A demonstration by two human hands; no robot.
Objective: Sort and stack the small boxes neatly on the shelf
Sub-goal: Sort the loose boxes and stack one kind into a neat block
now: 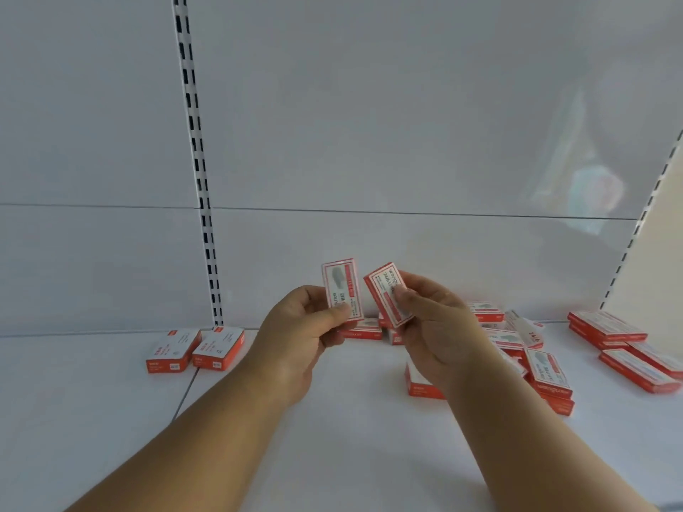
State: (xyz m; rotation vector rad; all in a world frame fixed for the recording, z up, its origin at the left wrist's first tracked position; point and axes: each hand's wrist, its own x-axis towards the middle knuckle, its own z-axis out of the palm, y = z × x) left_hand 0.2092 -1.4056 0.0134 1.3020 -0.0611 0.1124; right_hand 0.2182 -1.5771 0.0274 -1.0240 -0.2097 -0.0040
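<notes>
My left hand [299, 345] holds one small red-and-white box [342, 286] upright above the white shelf [351, 456]. My right hand [439, 327] grips a second small box [386, 291], tilted to the left, close beside the first. The two held boxes are a little apart. Two orange-and-white boxes [196, 349] lie side by side at the left of the shelf. Several more red boxes lie scattered in a loose pile [543, 367] to the right of my hands, and others [628, 345] lie at the far right. One box [421, 386] is partly hidden under my right wrist.
A slotted metal upright [201, 171] runs down the white back panel at left. Another slotted upright [643, 223] slants at the right edge beside a cream side panel. More boxes [364, 328] lie against the back panel behind my hands.
</notes>
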